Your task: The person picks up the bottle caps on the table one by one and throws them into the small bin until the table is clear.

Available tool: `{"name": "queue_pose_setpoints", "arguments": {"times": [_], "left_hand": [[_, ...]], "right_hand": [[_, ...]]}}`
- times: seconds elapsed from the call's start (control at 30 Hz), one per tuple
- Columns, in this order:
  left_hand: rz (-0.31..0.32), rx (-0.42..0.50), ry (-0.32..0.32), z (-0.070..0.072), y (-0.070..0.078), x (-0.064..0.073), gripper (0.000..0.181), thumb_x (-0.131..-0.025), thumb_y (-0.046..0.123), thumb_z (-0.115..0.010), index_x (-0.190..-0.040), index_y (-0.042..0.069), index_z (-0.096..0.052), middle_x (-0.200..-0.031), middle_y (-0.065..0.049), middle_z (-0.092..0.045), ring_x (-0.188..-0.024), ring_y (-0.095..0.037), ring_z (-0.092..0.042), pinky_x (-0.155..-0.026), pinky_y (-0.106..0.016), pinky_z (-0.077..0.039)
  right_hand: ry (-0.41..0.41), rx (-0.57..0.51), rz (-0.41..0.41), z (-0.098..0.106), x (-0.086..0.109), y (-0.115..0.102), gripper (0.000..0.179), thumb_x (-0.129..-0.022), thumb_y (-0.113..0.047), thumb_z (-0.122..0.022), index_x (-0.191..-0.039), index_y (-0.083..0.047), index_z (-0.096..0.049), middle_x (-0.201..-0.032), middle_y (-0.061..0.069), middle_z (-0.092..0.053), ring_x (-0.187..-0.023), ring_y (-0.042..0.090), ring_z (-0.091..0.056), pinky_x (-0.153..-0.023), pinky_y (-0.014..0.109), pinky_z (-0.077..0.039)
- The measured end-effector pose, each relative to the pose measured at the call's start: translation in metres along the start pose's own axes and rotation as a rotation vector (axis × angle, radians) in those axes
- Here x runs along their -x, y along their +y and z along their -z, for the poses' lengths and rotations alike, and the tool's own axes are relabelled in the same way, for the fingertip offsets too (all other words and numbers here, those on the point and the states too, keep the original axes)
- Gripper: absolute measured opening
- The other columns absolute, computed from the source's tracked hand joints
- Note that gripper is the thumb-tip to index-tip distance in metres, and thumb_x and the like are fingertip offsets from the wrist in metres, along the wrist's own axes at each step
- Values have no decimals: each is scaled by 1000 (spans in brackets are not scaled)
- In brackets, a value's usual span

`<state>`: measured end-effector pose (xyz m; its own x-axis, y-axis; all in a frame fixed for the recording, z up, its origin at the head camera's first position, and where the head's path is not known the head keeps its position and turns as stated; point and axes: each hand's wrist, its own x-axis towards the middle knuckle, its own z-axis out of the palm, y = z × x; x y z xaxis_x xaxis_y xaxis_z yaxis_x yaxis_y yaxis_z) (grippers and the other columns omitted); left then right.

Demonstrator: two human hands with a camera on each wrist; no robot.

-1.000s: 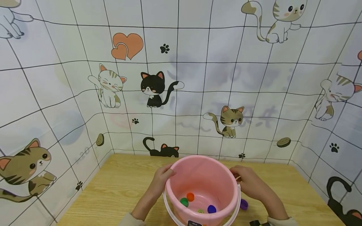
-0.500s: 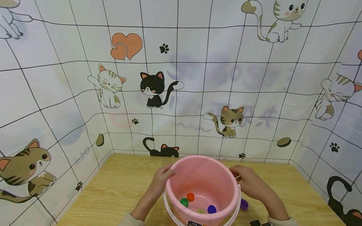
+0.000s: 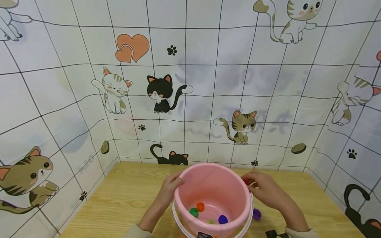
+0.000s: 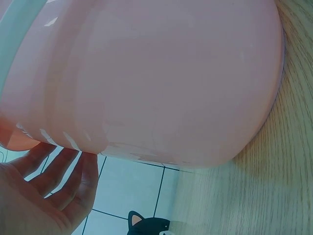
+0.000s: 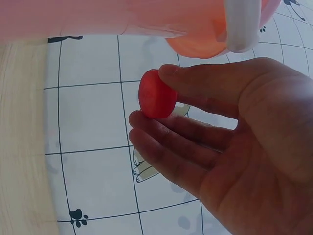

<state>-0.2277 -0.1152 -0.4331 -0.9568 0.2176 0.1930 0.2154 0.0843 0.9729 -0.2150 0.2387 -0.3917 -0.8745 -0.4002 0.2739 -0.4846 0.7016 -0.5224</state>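
A pink bucket (image 3: 214, 185) stands on the table, its mouth tilted toward me. My left hand (image 3: 170, 190) grips the left side of its rim, thumb over the edge; the left wrist view shows that hand's fingers (image 4: 63, 183) against the outside wall. Beside the right rim, my right hand (image 3: 262, 188) pinches a round red bottle cap (image 5: 155, 94) between thumb and fingertips, below the bucket's rim in the right wrist view. Inside the bucket lie an orange cap (image 3: 200, 207), a green cap (image 3: 194, 212), a blue cap (image 3: 222, 219) and a small yellow-green piece (image 3: 211, 222).
A purple cap (image 3: 257, 214) lies on the wooden table (image 3: 128, 185) right of the bucket. A black object (image 3: 275, 234) is partly cut off near my right sleeve. The bucket's white handle (image 3: 178, 218) hangs down in front. Cat-printed cloth (image 3: 199, 82) encloses the back and sides.
My right hand has turned slightly and its forearm has shifted a little right. Red now shows between its fingers, where a pale edge showed before. The left hand and bucket stay put.
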Motion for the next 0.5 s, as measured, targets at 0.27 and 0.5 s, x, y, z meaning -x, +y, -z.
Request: {"name": "queue_pose_setpoints", "arguments": {"times": [0.27,0.5], "left_hand": [[-12,-8,-10,1,0,0,41,-95,20,-54,-129,1,-68,-102,-27,-74,-80,-26,-73,-73,-31,-62],[-37,-27,-25,1,0,0,43,-96,20,-52,-132,1,-68,-109,-26,-74,-86,-28,-74,-77,-29,-62]], "right_hand": [[68,20,28,7,3,-5,18,-96,-9,-70,-113,-14,-75,-106,-3,-73,-94,13,-71,-76,24,-61],[171,69,72,10,7,-10,18,-94,-9,-74,-111,-14,-75,-104,-3,-72,-89,10,-70,-74,23,-61]]}}
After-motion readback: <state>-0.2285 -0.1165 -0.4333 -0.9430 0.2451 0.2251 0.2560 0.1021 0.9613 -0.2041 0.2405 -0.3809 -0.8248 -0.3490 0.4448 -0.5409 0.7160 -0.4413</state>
